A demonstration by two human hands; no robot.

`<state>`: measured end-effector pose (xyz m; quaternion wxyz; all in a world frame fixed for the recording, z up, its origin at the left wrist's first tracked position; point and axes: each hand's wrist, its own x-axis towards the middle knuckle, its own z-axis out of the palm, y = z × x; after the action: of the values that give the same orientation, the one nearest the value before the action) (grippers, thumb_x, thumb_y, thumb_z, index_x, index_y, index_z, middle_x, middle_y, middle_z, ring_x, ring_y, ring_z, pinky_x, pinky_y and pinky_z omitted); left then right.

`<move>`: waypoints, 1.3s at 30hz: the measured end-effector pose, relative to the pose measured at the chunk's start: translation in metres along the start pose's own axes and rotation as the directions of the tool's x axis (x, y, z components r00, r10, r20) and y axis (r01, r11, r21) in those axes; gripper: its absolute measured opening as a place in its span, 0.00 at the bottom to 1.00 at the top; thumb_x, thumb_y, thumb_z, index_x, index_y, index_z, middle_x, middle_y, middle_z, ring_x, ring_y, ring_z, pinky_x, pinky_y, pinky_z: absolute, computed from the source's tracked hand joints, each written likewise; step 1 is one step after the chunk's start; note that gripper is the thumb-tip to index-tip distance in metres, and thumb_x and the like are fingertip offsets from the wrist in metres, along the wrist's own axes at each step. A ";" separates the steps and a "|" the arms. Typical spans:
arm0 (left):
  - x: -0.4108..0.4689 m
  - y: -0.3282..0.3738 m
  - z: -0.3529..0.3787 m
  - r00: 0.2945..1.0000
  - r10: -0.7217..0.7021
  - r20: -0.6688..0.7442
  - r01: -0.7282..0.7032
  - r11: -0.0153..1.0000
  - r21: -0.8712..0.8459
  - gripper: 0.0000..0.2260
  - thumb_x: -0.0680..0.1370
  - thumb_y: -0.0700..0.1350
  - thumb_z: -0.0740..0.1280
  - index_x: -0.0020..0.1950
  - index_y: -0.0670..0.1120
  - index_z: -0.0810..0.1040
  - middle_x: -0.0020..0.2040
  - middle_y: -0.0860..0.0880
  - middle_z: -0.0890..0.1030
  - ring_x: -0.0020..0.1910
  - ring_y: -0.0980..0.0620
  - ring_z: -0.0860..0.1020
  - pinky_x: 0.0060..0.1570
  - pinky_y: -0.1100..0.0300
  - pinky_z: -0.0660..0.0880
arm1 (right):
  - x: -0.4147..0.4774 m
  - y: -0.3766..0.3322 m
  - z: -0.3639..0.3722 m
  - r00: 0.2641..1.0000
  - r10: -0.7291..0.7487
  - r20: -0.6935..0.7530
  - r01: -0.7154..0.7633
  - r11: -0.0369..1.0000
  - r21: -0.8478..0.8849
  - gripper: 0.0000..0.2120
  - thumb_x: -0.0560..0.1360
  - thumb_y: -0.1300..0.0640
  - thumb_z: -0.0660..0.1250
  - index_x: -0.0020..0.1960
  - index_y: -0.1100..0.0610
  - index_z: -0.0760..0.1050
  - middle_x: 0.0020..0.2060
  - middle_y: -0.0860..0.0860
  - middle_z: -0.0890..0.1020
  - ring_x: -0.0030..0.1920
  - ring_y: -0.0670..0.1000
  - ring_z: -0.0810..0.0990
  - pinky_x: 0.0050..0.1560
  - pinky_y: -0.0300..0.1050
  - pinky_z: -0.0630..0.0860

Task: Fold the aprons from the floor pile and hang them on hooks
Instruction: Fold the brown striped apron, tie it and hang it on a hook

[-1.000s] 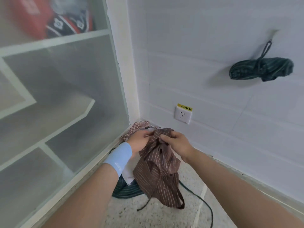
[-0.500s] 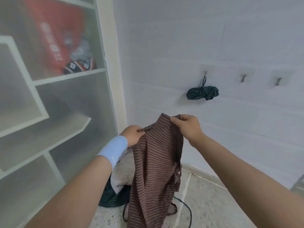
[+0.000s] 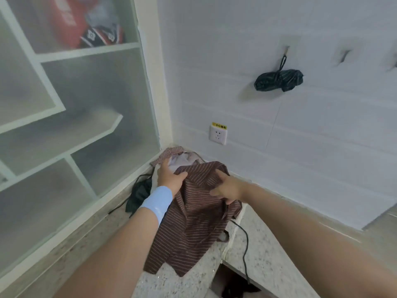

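A brown striped apron hangs in front of me above the floor. My left hand, with a light blue wristband, grips its upper left edge. My right hand grips the upper right part, fingers curled into the cloth. Behind them in the corner lies the floor pile with a checked cloth, a pale one and a dark green apron. A folded dark green apron hangs by its loop from a wall hook. Another hook to its right is bare.
A frosted glass cabinet with white frames fills the left. A wall socket sits low on the white wall. A dark strap trails over the speckled stone floor, which drops at a step edge.
The apron was held up high and spread half a second ago. My hands have come down with it and drawn closer together, and the view has tilted down towards the floor corner.
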<state>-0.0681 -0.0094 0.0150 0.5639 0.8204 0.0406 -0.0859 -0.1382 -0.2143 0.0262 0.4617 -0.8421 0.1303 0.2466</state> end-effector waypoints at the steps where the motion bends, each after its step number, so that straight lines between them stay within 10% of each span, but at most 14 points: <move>1: 0.001 -0.011 0.002 0.996 0.060 -0.062 -0.046 0.977 0.209 0.32 0.75 0.45 0.71 0.76 0.51 0.62 0.73 0.47 0.66 0.71 0.44 0.67 0.71 0.45 0.67 | 0.012 0.012 0.008 1.000 -0.002 0.008 0.002 1.000 -0.004 0.47 0.75 0.55 0.71 0.81 0.44 0.41 0.66 0.56 0.77 0.56 0.56 0.81 0.44 0.47 0.79; 5: -0.005 -0.040 0.019 0.988 0.138 0.071 -0.155 0.914 0.374 0.16 0.80 0.41 0.63 0.67 0.52 0.72 0.59 0.53 0.76 0.60 0.49 0.76 0.58 0.55 0.73 | 0.047 0.057 0.027 1.000 0.023 0.008 -0.023 0.997 -0.068 0.34 0.78 0.63 0.67 0.79 0.56 0.57 0.61 0.60 0.80 0.52 0.55 0.81 0.51 0.52 0.78; 9: -0.007 -0.074 0.054 0.882 -0.098 0.461 -0.181 0.833 0.523 0.06 0.80 0.47 0.64 0.55 0.51 0.79 0.48 0.55 0.79 0.49 0.52 0.79 0.51 0.57 0.76 | 0.064 0.103 0.038 0.999 0.042 -0.026 -0.049 0.905 -0.423 0.12 0.78 0.59 0.63 0.56 0.56 0.83 0.56 0.53 0.83 0.57 0.55 0.80 0.57 0.45 0.76; 13: -0.004 -0.118 0.089 0.732 -0.310 0.606 -0.251 0.705 0.663 0.05 0.77 0.52 0.68 0.50 0.54 0.81 0.49 0.55 0.81 0.51 0.51 0.79 0.54 0.55 0.77 | 0.076 0.136 0.064 0.994 0.101 0.045 -0.043 0.729 -0.683 0.13 0.78 0.51 0.63 0.55 0.56 0.82 0.54 0.52 0.83 0.56 0.55 0.79 0.55 0.45 0.76; 16: -0.003 -0.152 0.112 0.743 -0.354 0.568 -0.274 0.613 0.741 0.21 0.71 0.59 0.72 0.62 0.56 0.75 0.65 0.53 0.71 0.64 0.49 0.71 0.61 0.50 0.74 | 0.088 0.161 0.081 0.996 0.081 0.028 -0.027 0.606 -0.795 0.16 0.76 0.48 0.65 0.62 0.51 0.79 0.61 0.52 0.77 0.61 0.56 0.76 0.59 0.48 0.75; 20: 0.004 -0.172 0.123 0.762 -0.352 0.543 -0.360 0.467 0.808 0.37 0.66 0.56 0.78 0.68 0.55 0.62 0.64 0.52 0.64 0.63 0.48 0.66 0.56 0.49 0.74 | 0.099 0.180 0.088 0.999 -0.035 0.002 0.022 0.569 -0.822 0.13 0.78 0.49 0.64 0.59 0.52 0.80 0.59 0.53 0.77 0.61 0.57 0.74 0.60 0.50 0.72; 26: 0.033 -0.153 0.102 0.908 -0.254 0.333 -0.117 0.609 0.785 0.13 0.80 0.39 0.62 0.62 0.50 0.75 0.59 0.46 0.80 0.55 0.44 0.79 0.55 0.53 0.77 | 0.097 0.148 0.043 0.981 0.016 -0.192 -0.042 0.990 -0.132 0.04 0.79 0.55 0.63 0.46 0.49 0.75 0.41 0.47 0.83 0.45 0.51 0.81 0.44 0.42 0.74; 30: 0.048 -0.094 0.078 0.976 -0.132 0.174 -0.028 0.714 0.700 0.21 0.77 0.37 0.63 0.69 0.50 0.68 0.68 0.45 0.67 0.61 0.44 0.74 0.58 0.52 0.75 | 0.084 0.089 -0.006 0.937 -0.058 -0.346 0.095 0.992 0.088 0.06 0.78 0.57 0.65 0.43 0.52 0.76 0.35 0.48 0.82 0.34 0.48 0.79 0.37 0.41 0.74; 36: 0.020 -0.015 0.079 0.844 0.075 0.530 -0.312 0.874 0.373 0.37 0.68 0.60 0.73 0.73 0.58 0.60 0.68 0.59 0.65 0.63 0.58 0.69 0.68 0.55 0.68 | 0.044 -0.010 -0.042 0.908 -0.272 -0.320 0.374 0.869 0.323 0.06 0.78 0.65 0.66 0.45 0.57 0.79 0.35 0.53 0.81 0.33 0.51 0.78 0.39 0.51 0.80; 39: 0.016 0.009 0.071 0.856 0.106 0.506 -0.309 0.890 0.336 0.13 0.77 0.54 0.67 0.60 0.52 0.73 0.56 0.53 0.80 0.55 0.53 0.79 0.62 0.49 0.74 | 0.018 -0.048 -0.058 0.873 -0.357 -0.331 0.482 0.733 0.480 0.07 0.79 0.68 0.63 0.47 0.60 0.78 0.31 0.52 0.77 0.29 0.49 0.76 0.35 0.46 0.79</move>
<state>-0.0577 -0.0794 -0.0042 0.3799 0.8721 -0.2081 -0.2277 -0.0843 -0.2366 0.0769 0.7099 -0.7025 0.0501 -0.0058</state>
